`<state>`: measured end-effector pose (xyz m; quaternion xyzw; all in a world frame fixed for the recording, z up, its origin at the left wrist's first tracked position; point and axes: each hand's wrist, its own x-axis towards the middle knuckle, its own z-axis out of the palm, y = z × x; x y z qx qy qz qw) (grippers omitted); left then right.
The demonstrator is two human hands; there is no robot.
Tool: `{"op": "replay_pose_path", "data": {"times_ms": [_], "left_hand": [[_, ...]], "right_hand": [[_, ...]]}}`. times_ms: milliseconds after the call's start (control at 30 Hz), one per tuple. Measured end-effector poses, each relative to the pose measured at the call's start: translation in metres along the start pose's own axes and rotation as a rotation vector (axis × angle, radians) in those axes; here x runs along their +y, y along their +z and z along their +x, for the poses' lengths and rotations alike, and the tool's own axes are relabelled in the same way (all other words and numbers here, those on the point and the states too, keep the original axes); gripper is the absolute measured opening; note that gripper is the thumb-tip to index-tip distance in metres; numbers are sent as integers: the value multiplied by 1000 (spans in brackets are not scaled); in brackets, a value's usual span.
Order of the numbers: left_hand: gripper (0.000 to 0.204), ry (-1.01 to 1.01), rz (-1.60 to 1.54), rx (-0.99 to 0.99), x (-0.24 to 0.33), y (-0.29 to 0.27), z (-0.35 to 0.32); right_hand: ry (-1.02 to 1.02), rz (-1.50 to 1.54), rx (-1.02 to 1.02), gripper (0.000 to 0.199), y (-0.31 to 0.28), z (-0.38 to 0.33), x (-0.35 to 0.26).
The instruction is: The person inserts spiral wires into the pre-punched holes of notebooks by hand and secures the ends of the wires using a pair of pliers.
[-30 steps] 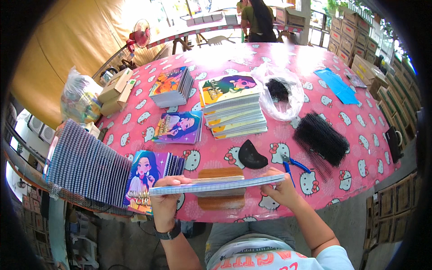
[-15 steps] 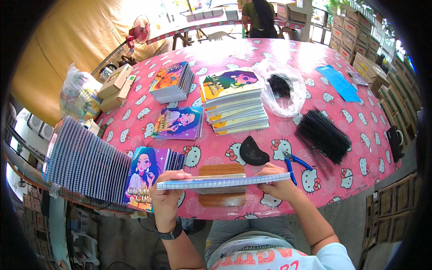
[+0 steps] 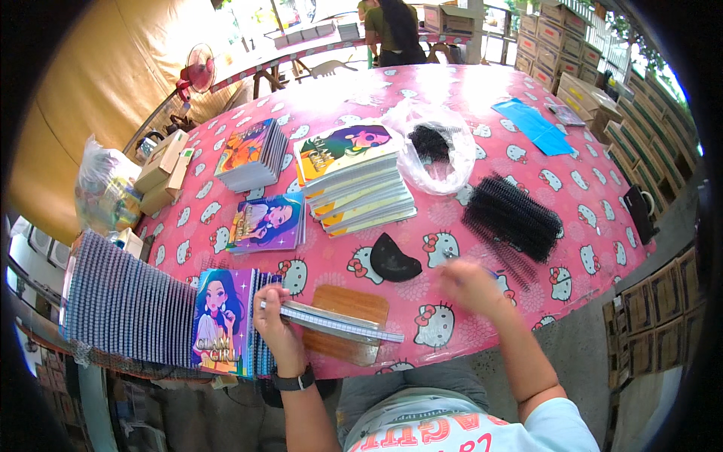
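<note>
My left hand (image 3: 277,331) grips one end of a notebook (image 3: 343,324), seen edge-on with a row of holes along its near edge. Its other end juts out to the right over a brown wooden board (image 3: 354,301). Out to the right, my right hand (image 3: 473,286) is over the blue-handled pliers (image 3: 493,276), nearly covering them. Motion blurs its fingers, so whether they grasp the pliers is not clear. A black half-moon-shaped piece (image 3: 395,259) lies between the hands, farther back. Black spiral binding coils (image 3: 514,222) are heaped beyond my right hand.
At left, a long row of notebooks (image 3: 135,301) ends in one with a girl on its cover (image 3: 222,320). Farther back are cover stacks (image 3: 354,188) and a plastic bag (image 3: 452,169) with black coils. A blue sheet (image 3: 533,126) lies far right. Another person (image 3: 395,34) is beyond the table.
My right hand has let go of the notebook and moved up to the pliers. The notebook now tilts down to the right, held by my left hand alone. The view has shifted right.
</note>
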<state>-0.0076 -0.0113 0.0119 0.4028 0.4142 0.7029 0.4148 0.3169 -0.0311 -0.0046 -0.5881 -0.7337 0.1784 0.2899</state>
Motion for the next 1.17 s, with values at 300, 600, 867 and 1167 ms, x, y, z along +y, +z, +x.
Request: {"op": "replay_pose_path", "data": {"times_ms": [300,600,867,1167], "left_hand": [[28,193,35,12,-3,-5,-2],[62,497,781,83,25,3,-17],[48,559,1097,-571,31,66,-69],[35,634,1059,-476,27,70,-68]], "right_hand": [[241,-432,247,16,-15,16,81],[162,352,58,38,-75,5,-57],[-50,591,-194,31,-34,-28,-95],[-211,469,-183,22,-25,-25,-99]]}}
